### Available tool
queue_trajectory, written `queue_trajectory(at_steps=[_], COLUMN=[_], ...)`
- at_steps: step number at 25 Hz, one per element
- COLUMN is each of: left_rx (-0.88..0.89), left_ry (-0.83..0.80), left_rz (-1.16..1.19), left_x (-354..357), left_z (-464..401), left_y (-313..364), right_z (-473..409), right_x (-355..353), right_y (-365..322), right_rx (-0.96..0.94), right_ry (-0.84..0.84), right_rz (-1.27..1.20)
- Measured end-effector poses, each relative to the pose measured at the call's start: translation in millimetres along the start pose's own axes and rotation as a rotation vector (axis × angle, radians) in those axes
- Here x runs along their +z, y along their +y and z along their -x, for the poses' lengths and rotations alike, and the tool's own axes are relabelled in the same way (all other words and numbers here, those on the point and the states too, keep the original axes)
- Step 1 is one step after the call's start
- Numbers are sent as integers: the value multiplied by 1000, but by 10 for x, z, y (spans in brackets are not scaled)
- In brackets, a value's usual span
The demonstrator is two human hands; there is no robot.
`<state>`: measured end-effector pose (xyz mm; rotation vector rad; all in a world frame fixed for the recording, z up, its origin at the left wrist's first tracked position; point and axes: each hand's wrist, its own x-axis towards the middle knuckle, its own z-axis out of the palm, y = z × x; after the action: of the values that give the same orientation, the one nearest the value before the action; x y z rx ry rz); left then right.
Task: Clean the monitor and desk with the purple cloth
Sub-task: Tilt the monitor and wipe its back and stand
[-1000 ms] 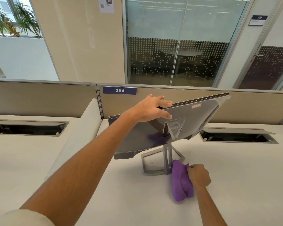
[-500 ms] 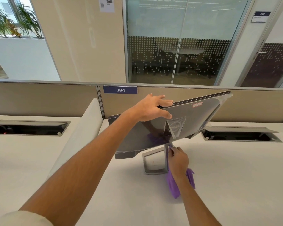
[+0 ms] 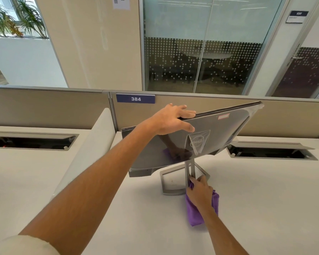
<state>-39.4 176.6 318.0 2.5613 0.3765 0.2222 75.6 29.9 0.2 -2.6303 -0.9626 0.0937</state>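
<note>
Under the right hand (image 3: 201, 190) most of the purple cloth (image 3: 195, 214) is covered, so the fingers' hold on it cannot be read. The left hand (image 3: 171, 120) hides the monitor (image 3: 219, 133) edge it grips; beyond that grip the screen side faces away.

White desk (image 3: 256, 208), running up to a beige partition (image 3: 293, 118). On it: grey monitor stand (image 3: 170, 188) near the middle; purple cloth (image 3: 195, 212) draped down against the stand's right edge onto the surface. Two open cable wells set in, left (image 3: 31, 141) and right (image 3: 271, 150). Low white divider (image 3: 85, 153) across the left part.
</note>
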Motion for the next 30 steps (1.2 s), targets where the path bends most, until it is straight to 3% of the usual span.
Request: queue_trajectory(at_steps=[3,8,18,24,30], left_rx=[3,7,0,9,13], left_ry=[-8,-9,-5,-1,-8], left_rz=[9,10,-11,-14,-14], left_x=[-11,-14,12,7,-6], left_z=[18,18,-35,-14,22], left_y=[13,13,-40,-32,9], right_z=[75,86,222,510,293], right_x=[90,141,269,270,274], right_y=[110,198,342,369,222], right_rx=[4,-45,-12,208,-1], right_ry=[-109,-102,87,294,177], right_rz=[118,119,-105,-457,-287])
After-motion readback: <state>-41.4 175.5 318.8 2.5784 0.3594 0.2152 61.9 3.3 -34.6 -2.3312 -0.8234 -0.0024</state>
